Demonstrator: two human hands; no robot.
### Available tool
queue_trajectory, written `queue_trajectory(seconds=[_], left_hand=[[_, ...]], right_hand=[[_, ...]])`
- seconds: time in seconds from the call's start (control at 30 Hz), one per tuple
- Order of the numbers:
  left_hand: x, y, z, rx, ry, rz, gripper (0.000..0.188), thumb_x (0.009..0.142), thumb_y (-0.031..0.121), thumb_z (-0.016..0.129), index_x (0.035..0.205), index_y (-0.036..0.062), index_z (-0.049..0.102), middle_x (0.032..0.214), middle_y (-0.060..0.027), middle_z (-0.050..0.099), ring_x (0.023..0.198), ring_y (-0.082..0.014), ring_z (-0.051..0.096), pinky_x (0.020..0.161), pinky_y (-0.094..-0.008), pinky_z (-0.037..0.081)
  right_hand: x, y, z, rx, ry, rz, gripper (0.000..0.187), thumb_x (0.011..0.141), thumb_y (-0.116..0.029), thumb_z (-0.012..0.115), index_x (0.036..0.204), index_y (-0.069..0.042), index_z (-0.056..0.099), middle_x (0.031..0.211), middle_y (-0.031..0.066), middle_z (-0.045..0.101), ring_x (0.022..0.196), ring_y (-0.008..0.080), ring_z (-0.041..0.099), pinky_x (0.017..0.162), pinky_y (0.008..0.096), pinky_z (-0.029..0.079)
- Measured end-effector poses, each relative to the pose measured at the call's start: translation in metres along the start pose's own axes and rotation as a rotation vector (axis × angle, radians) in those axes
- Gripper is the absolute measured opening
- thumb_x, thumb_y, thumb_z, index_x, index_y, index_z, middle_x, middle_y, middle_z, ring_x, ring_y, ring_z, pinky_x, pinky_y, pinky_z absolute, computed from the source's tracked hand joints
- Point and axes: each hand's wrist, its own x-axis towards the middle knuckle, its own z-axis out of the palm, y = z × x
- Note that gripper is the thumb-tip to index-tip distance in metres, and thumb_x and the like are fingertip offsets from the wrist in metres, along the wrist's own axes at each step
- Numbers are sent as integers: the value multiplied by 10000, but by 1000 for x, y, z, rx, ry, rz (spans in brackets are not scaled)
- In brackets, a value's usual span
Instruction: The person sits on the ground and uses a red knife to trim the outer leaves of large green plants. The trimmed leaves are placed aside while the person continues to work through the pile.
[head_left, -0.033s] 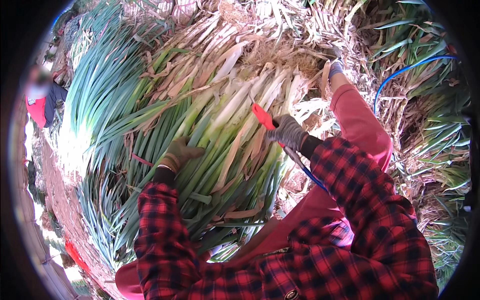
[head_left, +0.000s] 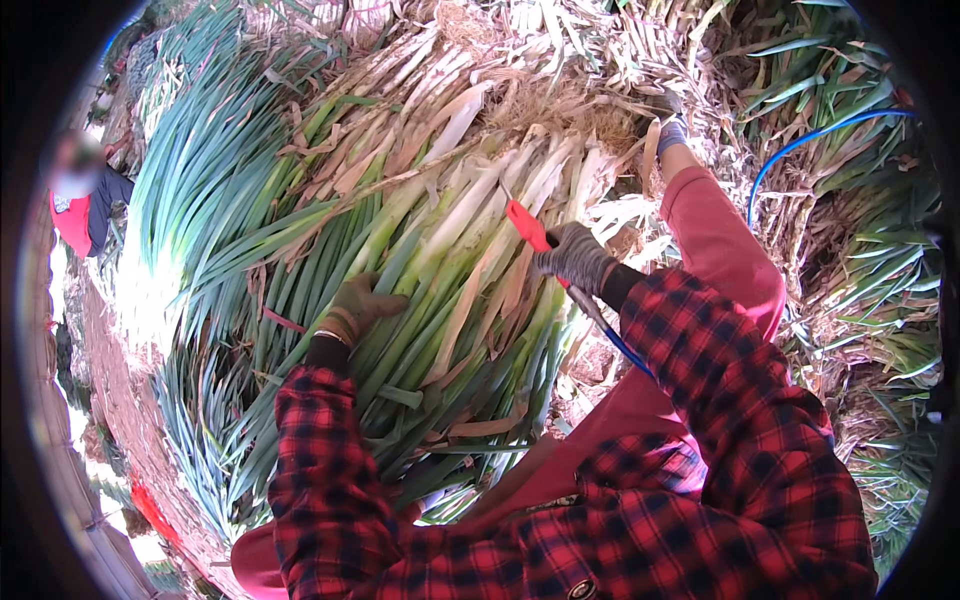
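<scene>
A thick heap of long green onions [head_left: 440,240] lies before me, white stalks and roots toward the far side and green leaves toward me. My left hand [head_left: 362,306], in a brownish glove, is closed around some of the leaves; part of its fingers is hidden among them. My right hand [head_left: 578,256], in a grey striped glove, grips a red air blow gun [head_left: 526,225]. Its thin nozzle points up and left over the white stalks. A blue hose [head_left: 628,352] runs from the handle back beneath my right sleeve.
More green onions [head_left: 205,170] are spread at the left, and others [head_left: 870,260] at the right. Dry husks [head_left: 640,60] litter the far side. Another blue hose stretch [head_left: 810,138] curves at the right. A person in red and dark clothing [head_left: 78,215] is at the far left.
The red air blow gun and my right hand have shifted very slightly. My left hand stays in place on the leaves.
</scene>
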Motion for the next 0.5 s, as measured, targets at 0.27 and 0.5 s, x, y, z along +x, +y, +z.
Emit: queue_trajectory(seconds=[0.27,0.5], left_hand=[[-1,-4,1,-261,-69,-46,691,648,337,845,1176,-61,647,1071,-157,712,964,-223,669,872,-332,517],[-8,-6,13,129,489,344,413,763,304,782,1096,74,698,1025,-131,679,950,-310,643,855,-393,511]], right_hand=[[70,23,-19,23,91,10,406,663,-311,805,839,45,715,672,103,660,571,191,594,622,349,499],[62,7,-22,24,86,-3,401,710,-313,791,909,26,716,721,124,681,661,213,651,674,348,511]])
